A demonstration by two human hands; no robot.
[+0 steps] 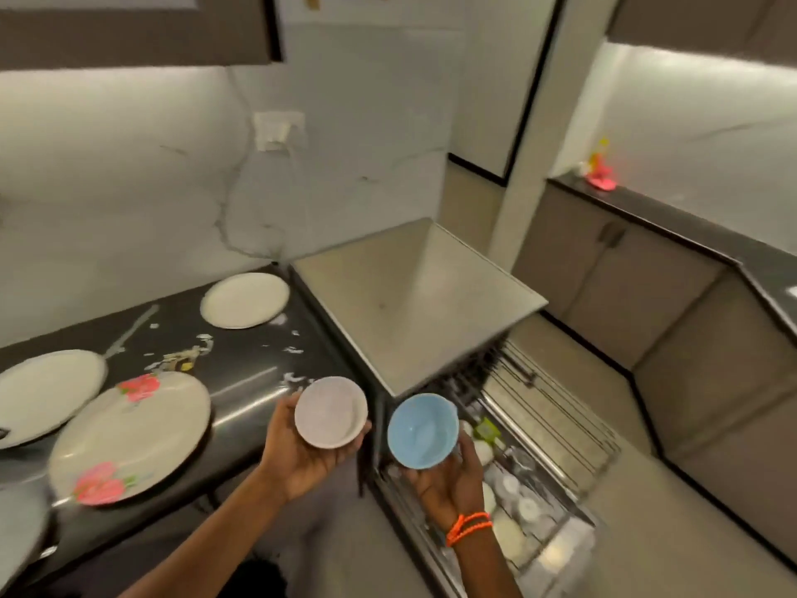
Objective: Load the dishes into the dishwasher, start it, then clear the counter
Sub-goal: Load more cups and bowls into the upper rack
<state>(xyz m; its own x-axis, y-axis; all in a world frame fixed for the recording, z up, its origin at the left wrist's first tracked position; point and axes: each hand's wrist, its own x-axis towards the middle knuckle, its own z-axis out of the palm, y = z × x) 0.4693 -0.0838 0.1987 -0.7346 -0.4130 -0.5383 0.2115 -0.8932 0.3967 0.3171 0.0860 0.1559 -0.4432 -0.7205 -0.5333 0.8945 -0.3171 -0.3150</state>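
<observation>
My left hand [302,455] holds a small pale pink bowl [330,411] from below, over the front edge of the dark counter [246,373]. My right hand [453,481], with an orange band at the wrist, grips a light blue bowl [422,429] above the open dishwasher. The pulled-out rack [556,429] has several white dishes [517,507] and a green item standing in it. On the counter lie a flowered plate [129,438], a white plate [244,299] near the wall and another white plate [43,394] at the left.
The dishwasher's grey top [409,304] stands beside the counter. White scraps and a smear lie scattered on the counter [189,356]. A second counter with beige cabinets [673,321] runs along the right, with a pink object [601,174] at its far end.
</observation>
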